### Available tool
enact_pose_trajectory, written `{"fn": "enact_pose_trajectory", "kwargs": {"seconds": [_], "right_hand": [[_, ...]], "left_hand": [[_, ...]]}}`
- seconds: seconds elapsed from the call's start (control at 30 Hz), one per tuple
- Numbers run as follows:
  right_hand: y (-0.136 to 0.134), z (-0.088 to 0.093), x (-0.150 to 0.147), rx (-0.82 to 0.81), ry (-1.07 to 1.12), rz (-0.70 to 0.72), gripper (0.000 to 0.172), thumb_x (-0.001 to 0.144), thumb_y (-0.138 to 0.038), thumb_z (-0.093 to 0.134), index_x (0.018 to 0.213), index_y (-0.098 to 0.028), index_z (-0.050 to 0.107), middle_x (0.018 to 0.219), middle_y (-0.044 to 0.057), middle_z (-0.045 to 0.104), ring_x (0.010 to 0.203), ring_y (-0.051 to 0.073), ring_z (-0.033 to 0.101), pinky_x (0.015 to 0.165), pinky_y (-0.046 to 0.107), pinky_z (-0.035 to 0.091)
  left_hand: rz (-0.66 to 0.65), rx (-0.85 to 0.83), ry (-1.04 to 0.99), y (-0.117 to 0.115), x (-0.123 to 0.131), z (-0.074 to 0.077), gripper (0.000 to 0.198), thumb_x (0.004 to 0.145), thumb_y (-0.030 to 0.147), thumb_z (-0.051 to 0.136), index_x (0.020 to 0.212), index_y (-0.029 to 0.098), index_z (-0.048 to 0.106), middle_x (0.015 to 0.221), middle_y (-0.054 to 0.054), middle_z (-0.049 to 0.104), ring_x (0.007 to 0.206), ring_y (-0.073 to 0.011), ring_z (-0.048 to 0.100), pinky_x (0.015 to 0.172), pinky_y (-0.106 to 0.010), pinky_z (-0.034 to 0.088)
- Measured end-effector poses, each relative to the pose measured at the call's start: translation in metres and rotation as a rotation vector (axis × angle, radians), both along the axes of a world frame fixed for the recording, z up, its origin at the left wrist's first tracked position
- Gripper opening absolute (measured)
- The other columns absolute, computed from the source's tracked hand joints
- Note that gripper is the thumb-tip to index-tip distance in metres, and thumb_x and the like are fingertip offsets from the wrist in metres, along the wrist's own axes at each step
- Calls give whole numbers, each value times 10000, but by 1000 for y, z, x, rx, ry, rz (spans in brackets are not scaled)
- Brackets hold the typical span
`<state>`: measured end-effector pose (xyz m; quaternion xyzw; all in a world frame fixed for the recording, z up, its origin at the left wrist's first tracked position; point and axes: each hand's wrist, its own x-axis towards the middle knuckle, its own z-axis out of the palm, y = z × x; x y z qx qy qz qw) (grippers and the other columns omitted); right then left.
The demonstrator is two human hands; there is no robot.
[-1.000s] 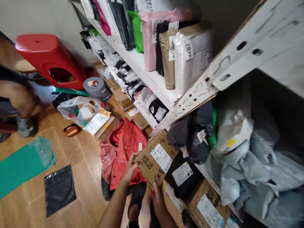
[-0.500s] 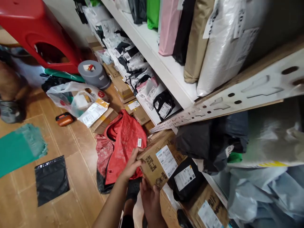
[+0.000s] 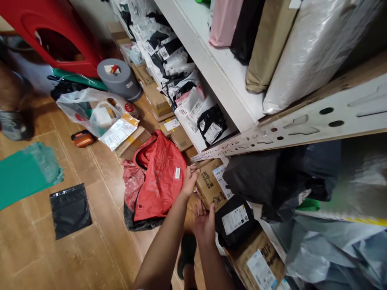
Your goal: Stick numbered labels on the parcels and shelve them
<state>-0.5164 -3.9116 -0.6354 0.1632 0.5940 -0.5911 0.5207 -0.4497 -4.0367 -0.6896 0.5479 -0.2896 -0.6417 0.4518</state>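
Observation:
A cardboard box [image 3: 208, 186] with dark printing and a white label sits at the shelf's near end, its right part tucked under a black plastic parcel [image 3: 256, 175]. My left hand [image 3: 190, 180] is at the box's left edge, fingers along its top corner. Lower down, my right hand [image 3: 205, 219] has its palm turned up and its fingers against the front edge of the same box. Some fingertips are hidden by the box. Just right of that hand lies a labelled black parcel [image 3: 236, 222].
A red bag [image 3: 163, 177] lies on the wooden floor, left of my hands. Beyond it are a plastic bag [image 3: 87, 106], a grey stool [image 3: 119, 78] and a red plastic stool [image 3: 60, 36]. White shelves [image 3: 211, 68] hold several parcels. Another person's shoe [image 3: 15, 125] shows far left.
Both my hands have moved right and away from me with the box, pushing it further in toward the shelf. More of its label is now covered by the black parcel. My view has shifted slightly.

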Motion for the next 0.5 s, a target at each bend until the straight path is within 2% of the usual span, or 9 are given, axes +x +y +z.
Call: {"fn": "enact_pose_trajectory", "kwargs": {"seconds": [0.13,0.27,0.4,0.5], "right_hand": [[0,1,4,-32,-1,41,527,795,-544,670,1221,-252,565,1387,59,522,1335,222,432,1064,405,448],[4,-7,8,-58,42,85,566,796,-649,599,1179,-233,580,1378,69,528,1345,208,419,1088,393,420],[9,-9,9,-47,103,167,561,819,-666,548,1118,-196,604,1367,101,536,1348,200,414,1124,384,365],[13,-5,3,-47,138,183,558,823,-667,538,1102,-189,610,1349,117,549,1320,212,451,1111,389,380]], "left_hand": [[-49,-20,12,-3,2,9,336,823,507,590,992,224,527,1063,-48,597,1056,-212,540,935,-328,418],[-158,-81,62,-5,9,11,437,738,517,703,993,217,512,969,-20,612,913,-188,580,822,-302,464],[-176,-14,67,0,13,4,514,699,502,747,1042,192,525,1047,-71,624,954,-212,590,863,-335,465],[-173,-71,-8,7,10,2,549,674,479,776,1079,181,555,1062,-85,631,1014,-241,580,935,-371,437]]}}
